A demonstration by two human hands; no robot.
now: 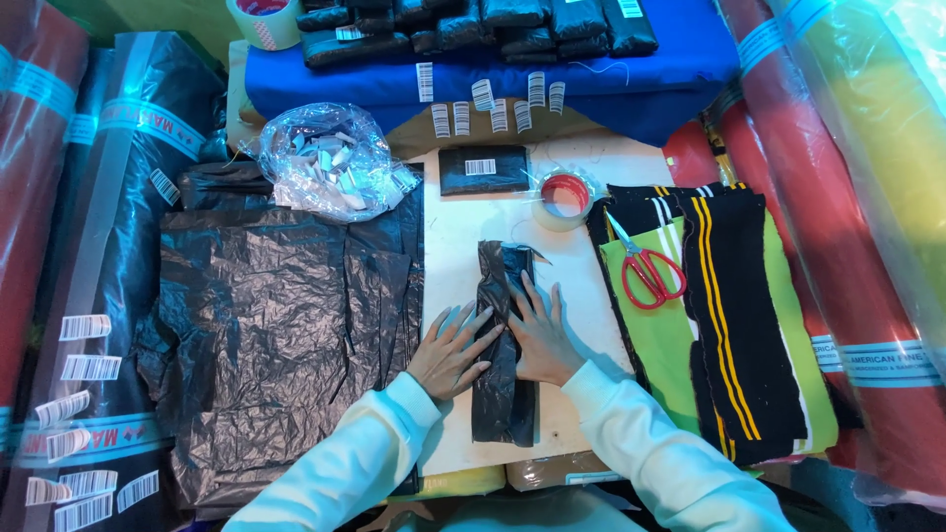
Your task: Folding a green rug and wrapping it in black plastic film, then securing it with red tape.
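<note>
Pressing down flat, the left hand [451, 350] and the right hand [540, 340] both lie on a long black plastic-wrapped bundle [506, 384] in the lower middle of the frame. The fingers of both hands are spread out and straight, not curled around anything; they only push on the wrap from each side. The bundle lies on a white table top [458, 246], pointing up and down in the picture. To the left of it a big crinkly black plastic sheet [286, 335] is spread out. Above that sheet sits a clear bag of small labels [330, 158]. A small flat black packet [483, 169] lies higher up in the middle, and a roll of tape [564, 200] is just right of it. Red scissors [645, 266] rest on green and black striped cloth [709, 315] at the right.
</note>
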